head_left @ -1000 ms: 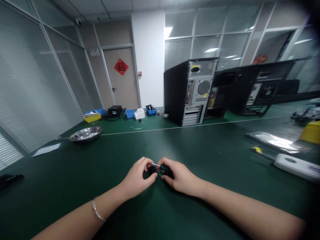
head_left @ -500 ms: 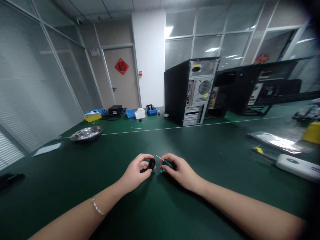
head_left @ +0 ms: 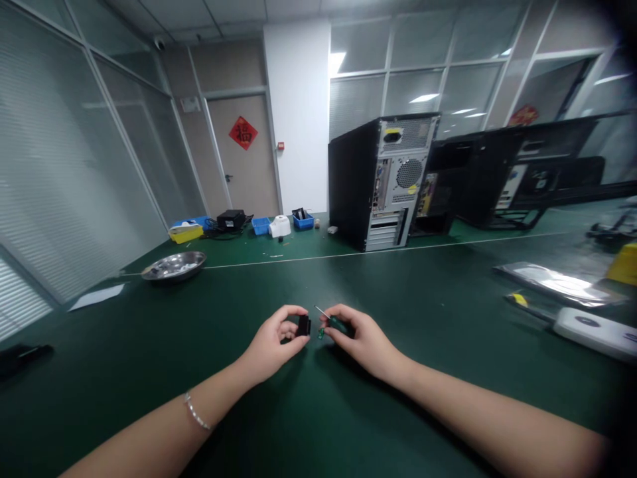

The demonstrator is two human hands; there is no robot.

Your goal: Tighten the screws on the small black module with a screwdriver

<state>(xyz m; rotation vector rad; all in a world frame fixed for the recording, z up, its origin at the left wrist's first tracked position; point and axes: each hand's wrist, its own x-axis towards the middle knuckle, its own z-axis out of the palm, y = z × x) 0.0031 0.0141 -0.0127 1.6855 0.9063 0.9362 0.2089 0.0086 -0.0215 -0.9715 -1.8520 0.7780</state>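
Left hand (head_left: pixel 273 345), centre of the frame: thumb and forefinger pinching a small black part (head_left: pixel 303 325), the remaining fingers curled behind it. Right hand (head_left: pixel 363 345), just right of centre: fingers closed around a screwdriver (head_left: pixel 338 324) with a dark green handle, a small green piece (head_left: pixel 321 333), perhaps a circuit board, at the thumb tip; how firmly that piece is gripped, cannot tell. Governing relation: the black part and the green piece face each other across a narrow gap, not touching, the green piece to the right and slightly lower; each lies nearest the hand that holds it. Long axes: black part roughly upright in the frame; screwdriver slanting, thin shaft toward upper left, its tip apart from the black part and above the gap. Support: green counter (head_left: pixel 308 282), extending in front of both hands toward a pale line across the upper middle. Surroundings, all well apart from the hands: metal bowl (head_left: pixel 172 278), left of the frame; black computer tower (head_left: pixel 352 189), upper right of centre; white power strip (head_left: pixel 594 328), right edge. Sideways and forward movement appears unobstructed near the fingers.
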